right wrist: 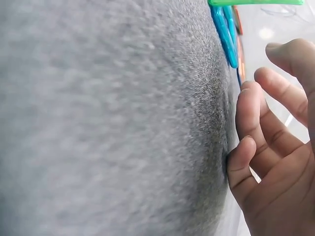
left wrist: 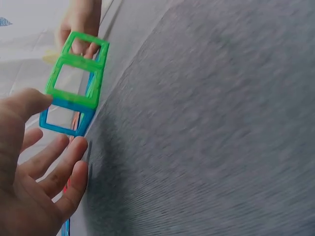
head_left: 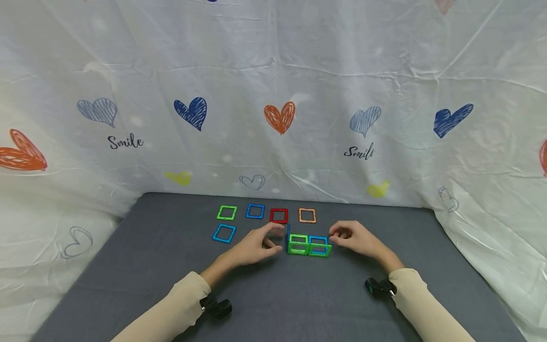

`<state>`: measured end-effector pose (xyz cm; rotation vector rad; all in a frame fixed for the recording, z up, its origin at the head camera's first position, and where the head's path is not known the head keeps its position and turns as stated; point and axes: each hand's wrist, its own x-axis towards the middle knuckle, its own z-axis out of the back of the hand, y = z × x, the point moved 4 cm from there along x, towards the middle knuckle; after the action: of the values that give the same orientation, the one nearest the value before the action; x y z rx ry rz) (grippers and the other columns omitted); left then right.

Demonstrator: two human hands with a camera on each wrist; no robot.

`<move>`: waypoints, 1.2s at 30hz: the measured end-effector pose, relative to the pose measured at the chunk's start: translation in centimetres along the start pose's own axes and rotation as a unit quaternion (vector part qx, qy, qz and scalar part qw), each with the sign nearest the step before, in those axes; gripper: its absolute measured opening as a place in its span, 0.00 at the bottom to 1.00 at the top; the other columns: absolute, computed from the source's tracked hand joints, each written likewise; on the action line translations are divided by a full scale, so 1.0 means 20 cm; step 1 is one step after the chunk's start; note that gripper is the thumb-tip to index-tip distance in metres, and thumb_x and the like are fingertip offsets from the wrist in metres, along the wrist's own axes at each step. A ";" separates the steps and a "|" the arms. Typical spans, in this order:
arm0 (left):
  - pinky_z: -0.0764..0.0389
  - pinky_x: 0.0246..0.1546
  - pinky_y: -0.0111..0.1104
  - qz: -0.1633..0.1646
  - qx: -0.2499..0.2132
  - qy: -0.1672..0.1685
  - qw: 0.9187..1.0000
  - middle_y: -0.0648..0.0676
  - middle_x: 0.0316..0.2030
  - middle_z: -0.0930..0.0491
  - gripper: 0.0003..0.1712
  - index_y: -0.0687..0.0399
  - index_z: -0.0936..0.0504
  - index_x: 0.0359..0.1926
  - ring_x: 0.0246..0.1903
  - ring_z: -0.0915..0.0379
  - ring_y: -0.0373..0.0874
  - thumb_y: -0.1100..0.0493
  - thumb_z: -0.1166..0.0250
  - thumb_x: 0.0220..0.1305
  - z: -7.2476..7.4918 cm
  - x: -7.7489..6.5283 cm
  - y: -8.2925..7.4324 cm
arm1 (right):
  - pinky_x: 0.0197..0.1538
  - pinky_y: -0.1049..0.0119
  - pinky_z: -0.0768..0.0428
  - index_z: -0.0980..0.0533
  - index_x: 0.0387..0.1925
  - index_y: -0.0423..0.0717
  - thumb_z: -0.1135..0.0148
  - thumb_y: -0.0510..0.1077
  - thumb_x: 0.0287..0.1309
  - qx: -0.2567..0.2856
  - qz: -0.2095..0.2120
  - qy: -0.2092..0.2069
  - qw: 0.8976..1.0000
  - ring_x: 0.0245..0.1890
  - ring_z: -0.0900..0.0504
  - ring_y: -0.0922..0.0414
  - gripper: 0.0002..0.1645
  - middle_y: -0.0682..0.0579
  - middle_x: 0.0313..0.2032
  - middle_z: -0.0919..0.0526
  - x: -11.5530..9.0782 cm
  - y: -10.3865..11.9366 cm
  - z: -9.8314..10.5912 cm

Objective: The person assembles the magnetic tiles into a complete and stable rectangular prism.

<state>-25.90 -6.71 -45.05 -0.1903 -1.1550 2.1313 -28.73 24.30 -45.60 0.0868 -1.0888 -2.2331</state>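
Note:
A small structure of square magnetic tile frames stands mid-table, with two green tiles [head_left: 298,243] side by side along its front. At its left end a blue tile [left wrist: 59,130] stands upright, and more blue and green frames show behind the front. My left hand [head_left: 256,244] is beside that left end, fingers spread and loosely bent; in the left wrist view its thumb tip overlaps the blue tile's upper corner. At the right end hovers my right hand [head_left: 356,240], fingers loosely curled around nothing. In the right wrist view its fingertips are apart from a blue tile [right wrist: 225,39].
Behind the structure lie a green tile [head_left: 227,218], a blue tile [head_left: 255,217], a red tile [head_left: 279,222] and an orange tile [head_left: 307,222]. Another blue tile [head_left: 228,226] lies left of them. A white printed curtain [head_left: 316,95] hangs along the grey table's [head_left: 290,304] back edge.

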 end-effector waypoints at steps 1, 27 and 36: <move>0.18 0.43 0.35 0.004 -0.002 -0.001 1.000 0.60 0.59 0.22 0.30 0.60 0.33 0.70 0.40 0.16 0.39 0.62 0.34 0.71 -0.01 -0.01 0.00 | 0.35 0.65 0.21 0.17 0.45 0.40 0.33 0.39 0.67 -0.004 0.000 0.001 1.000 0.32 0.20 0.57 0.08 0.54 0.35 0.17 0.01 0.00 0.00; 0.18 0.40 0.37 0.071 0.052 -0.065 0.994 0.51 0.48 0.17 0.32 0.55 0.26 0.64 0.38 0.18 0.41 0.56 0.24 0.62 -0.08 0.05 0.01 | 0.34 0.65 0.23 0.17 0.47 0.39 0.30 0.41 0.65 -0.019 -0.037 0.057 0.997 0.28 0.24 0.57 0.12 0.54 0.32 0.20 0.14 -0.01 -0.04; 0.18 0.38 0.35 0.066 0.051 -0.061 0.995 0.49 0.43 0.16 0.24 0.56 0.21 0.58 0.35 0.18 0.38 0.56 0.25 0.64 -0.06 0.07 0.02 | 0.32 0.66 0.24 0.16 0.41 0.43 0.29 0.40 0.64 -0.014 -0.050 0.079 0.996 0.28 0.25 0.59 0.06 0.56 0.30 0.20 0.14 0.01 -0.05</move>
<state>-26.53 -5.11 -45.77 -0.0932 -1.1255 2.3403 -30.50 21.96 -45.58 0.3067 -0.9870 -2.2847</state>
